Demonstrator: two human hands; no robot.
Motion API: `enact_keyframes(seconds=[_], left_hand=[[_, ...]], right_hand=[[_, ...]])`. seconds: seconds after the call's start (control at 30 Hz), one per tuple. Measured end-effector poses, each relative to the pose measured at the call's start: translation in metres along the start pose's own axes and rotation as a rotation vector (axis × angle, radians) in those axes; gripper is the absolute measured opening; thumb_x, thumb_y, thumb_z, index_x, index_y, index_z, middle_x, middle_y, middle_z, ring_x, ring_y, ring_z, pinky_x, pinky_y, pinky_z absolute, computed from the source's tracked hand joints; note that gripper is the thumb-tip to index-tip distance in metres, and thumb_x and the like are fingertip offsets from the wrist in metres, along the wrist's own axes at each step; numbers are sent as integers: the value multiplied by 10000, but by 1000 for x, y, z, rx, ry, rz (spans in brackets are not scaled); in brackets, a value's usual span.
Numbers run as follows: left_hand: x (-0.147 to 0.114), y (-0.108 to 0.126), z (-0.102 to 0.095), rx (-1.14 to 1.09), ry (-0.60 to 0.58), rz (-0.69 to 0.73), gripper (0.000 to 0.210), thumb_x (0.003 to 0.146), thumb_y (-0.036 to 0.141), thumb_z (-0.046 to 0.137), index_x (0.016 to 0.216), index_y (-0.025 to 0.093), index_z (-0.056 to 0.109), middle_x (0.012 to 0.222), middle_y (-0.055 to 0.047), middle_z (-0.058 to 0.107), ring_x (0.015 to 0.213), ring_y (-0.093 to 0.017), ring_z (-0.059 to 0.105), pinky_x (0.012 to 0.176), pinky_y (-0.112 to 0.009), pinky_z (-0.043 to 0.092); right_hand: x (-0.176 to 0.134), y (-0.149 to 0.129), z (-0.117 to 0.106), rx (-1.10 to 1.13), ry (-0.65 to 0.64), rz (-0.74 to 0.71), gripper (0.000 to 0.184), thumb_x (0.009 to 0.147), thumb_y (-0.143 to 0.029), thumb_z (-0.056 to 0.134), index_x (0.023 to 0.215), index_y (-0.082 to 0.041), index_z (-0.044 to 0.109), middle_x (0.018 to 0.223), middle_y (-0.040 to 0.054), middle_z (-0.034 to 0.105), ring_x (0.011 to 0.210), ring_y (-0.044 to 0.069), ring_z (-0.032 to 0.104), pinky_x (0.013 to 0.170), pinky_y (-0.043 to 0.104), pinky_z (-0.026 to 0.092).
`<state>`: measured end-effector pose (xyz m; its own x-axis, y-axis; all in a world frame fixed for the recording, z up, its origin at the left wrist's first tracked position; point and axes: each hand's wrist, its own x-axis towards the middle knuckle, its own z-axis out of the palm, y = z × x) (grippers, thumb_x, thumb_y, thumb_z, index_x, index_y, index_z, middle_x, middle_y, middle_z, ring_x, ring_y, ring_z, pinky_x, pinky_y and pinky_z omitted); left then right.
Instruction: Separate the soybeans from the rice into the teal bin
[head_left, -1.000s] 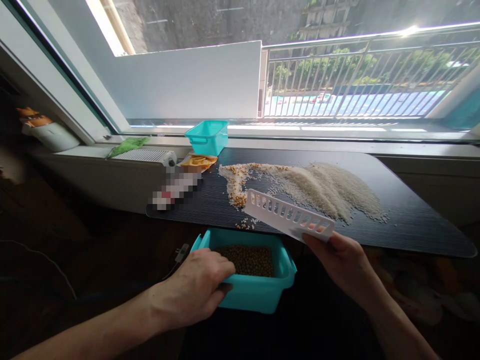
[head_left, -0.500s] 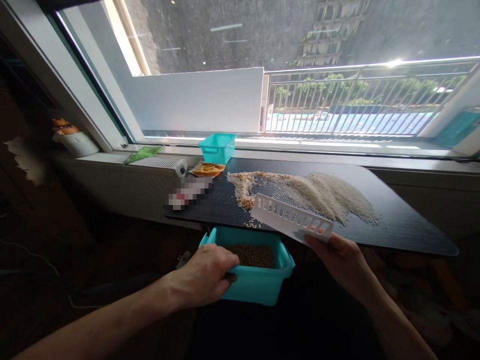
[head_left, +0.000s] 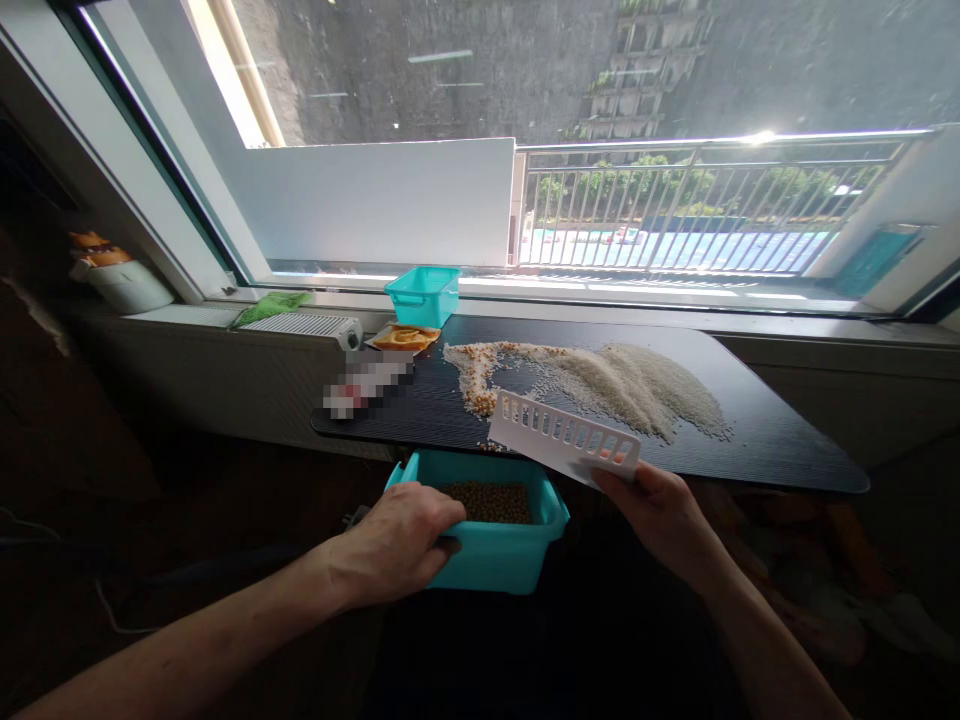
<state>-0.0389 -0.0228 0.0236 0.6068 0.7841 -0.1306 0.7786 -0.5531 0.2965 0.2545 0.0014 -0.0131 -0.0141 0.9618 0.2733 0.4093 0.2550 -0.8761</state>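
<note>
My left hand (head_left: 409, 535) is closed over the near rim of a turquoise plastic bin (head_left: 499, 560), its fingertips partly hidden. The bin is just below the table's front edge and holds many small brown beans or kernels (head_left: 489, 501). In my right hand (head_left: 656, 510) is the right end of a white slotted plastic strip (head_left: 559, 435), slanting over the table edge. Its left end is close to a band of white grains mixed with orange-yellow kernels (head_left: 477, 385). A larger heap of white, rice-like grains (head_left: 645, 385) spreads behind it.
The dark table (head_left: 780, 445) stands against the window. A second turquoise bin (head_left: 424, 297) is at its back left, beside an orange-and-white packet (head_left: 406, 338) and a blurred-out item (head_left: 367, 383). Farther left, a green cloth (head_left: 274, 306) and white pot (head_left: 131, 283) rest on the radiator (head_left: 300, 332).
The whole view has shifted slightly, so most things appear farther left. Both hands keep their hold on the bin and the strip, which barely move relative to the table.
</note>
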Motion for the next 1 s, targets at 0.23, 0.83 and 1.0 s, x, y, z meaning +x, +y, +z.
enact_keyframes(seconds=[0.23,0.83,1.0], left_hand=[[1,-1,0,18,-11,-12,141,815,203,551,701,199,469,776,-28,639,758,-217,592,709,-328,421],[1,-3,0,17,-9,-9,148,809,203,554,693,201,463,769,-25,633,752,-214,593,701,-319,419],[0,-2,-1,17,-18,-6,119,809,207,550,710,200,485,788,-37,653,762,-229,606,700,-330,422]], right_hand=[[0,2,0,48,-53,0,370,775,-480,662,988,-202,780,964,56,773,890,290,710,827,441,572],[-12,-5,29,2,-84,-79,302,860,-409,579,925,-187,774,819,30,761,746,223,699,669,305,561],[-15,1,20,-175,71,-115,328,864,-403,556,937,-173,777,772,30,753,736,238,700,647,288,548]])
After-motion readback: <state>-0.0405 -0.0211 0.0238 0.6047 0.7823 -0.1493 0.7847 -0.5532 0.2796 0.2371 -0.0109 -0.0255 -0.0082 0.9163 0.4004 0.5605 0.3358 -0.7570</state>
